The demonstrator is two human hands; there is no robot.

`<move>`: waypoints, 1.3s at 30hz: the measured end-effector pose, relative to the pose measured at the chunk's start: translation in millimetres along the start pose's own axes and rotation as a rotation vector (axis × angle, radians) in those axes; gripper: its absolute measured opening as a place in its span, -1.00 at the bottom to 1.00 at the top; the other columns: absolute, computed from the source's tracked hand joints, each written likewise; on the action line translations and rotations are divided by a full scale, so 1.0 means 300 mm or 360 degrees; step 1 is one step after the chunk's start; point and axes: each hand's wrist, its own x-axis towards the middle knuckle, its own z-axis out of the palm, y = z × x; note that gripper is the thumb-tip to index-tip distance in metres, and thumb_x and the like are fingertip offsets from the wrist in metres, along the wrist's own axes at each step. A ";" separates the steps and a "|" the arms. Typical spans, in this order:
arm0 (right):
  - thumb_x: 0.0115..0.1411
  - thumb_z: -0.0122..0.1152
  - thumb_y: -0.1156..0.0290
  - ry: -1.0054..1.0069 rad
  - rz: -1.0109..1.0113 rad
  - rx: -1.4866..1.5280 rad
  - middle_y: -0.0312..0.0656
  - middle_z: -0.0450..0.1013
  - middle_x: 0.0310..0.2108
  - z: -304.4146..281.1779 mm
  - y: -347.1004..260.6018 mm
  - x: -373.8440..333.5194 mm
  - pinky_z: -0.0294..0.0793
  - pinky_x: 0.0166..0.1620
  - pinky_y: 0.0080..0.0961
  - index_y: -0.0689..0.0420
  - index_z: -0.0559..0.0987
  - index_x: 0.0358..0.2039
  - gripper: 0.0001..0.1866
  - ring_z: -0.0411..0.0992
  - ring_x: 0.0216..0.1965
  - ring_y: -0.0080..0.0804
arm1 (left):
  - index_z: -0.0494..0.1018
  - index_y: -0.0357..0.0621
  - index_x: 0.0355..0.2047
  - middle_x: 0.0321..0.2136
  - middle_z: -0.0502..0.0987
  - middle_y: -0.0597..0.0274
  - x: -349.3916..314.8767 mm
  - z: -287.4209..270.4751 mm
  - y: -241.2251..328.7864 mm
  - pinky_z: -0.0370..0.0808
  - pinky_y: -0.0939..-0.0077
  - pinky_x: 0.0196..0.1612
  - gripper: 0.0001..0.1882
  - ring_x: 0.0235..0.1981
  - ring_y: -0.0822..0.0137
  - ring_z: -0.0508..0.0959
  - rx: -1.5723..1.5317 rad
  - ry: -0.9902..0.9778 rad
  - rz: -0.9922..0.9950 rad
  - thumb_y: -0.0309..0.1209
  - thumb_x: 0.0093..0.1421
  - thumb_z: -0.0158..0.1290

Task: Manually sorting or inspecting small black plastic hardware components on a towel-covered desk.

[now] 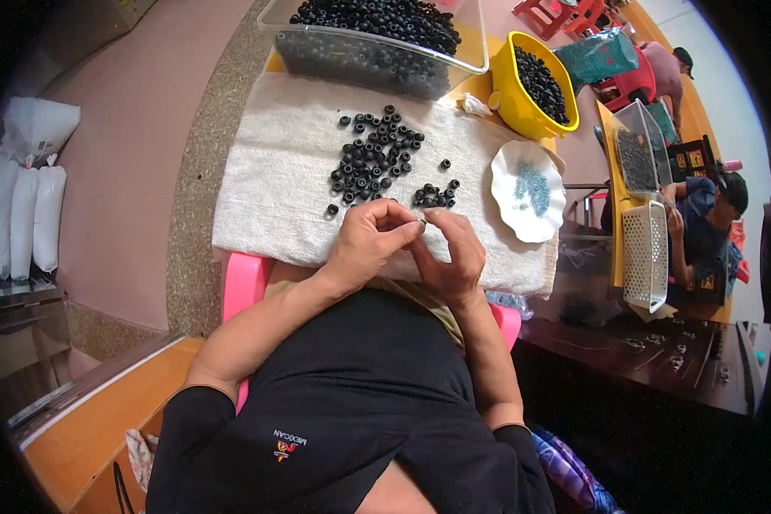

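Observation:
My left hand (367,242) and my right hand (456,257) meet over the near part of a white towel (265,197). Thumb and fingertips of both are pinched together around something tiny, mostly hidden by the fingers; its kind cannot be made out. Just beyond my left hand lies a loose pile of small black ring-shaped pieces (373,154), each with a hole. A smaller cluster of the same black pieces (434,195) sits right past my fingertips. To the right, a white wavy-rimmed dish (507,216) holds tiny blue-grey bits (533,188).
A clear plastic bin (360,64) full of black pieces stands at the far edge, beside a yellow basket (510,107) of more. White sacks (26,214) stand at the left. At right, another person (702,223) sits near a white perforated basket (645,257).

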 end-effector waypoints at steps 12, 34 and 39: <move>-0.08 0.44 0.63 -0.0068 0.0198 0.0056 -0.02 0.55 -0.34 -0.028 0.003 -0.013 0.58 -0.28 -0.49 0.31 0.45 -0.06 -0.47 0.61 -0.32 -0.27 | 0.52 -0.26 -0.29 -0.44 0.58 0.31 0.000 0.004 0.002 0.48 0.68 -0.33 -0.83 -0.42 0.58 0.52 -0.0030 0.0049 -0.0037 -0.38 0.26 0.15; -0.08 0.44 0.62 -0.0057 0.0164 0.0026 -0.02 0.55 -0.37 -0.063 -0.004 0.009 0.55 -0.31 -0.48 0.30 0.47 -0.14 -0.54 0.57 -0.39 -0.27 | 0.50 -0.28 -0.24 -0.36 0.59 0.22 0.001 -0.006 -0.021 0.54 0.63 -0.27 -0.83 -0.37 0.53 0.55 -0.0035 0.0060 -0.0034 -0.41 0.27 0.12; -0.09 0.43 0.63 -0.0047 0.0123 0.0033 -0.03 0.54 -0.37 -0.066 -0.003 0.014 0.54 -0.31 -0.44 0.28 0.48 -0.16 -0.56 0.56 -0.38 -0.25 | 0.52 -0.26 -0.27 -0.42 0.59 0.26 0.002 0.001 -0.003 0.53 0.64 -0.29 -0.85 -0.40 0.53 0.55 0.0051 0.0076 -0.0023 -0.41 0.25 0.13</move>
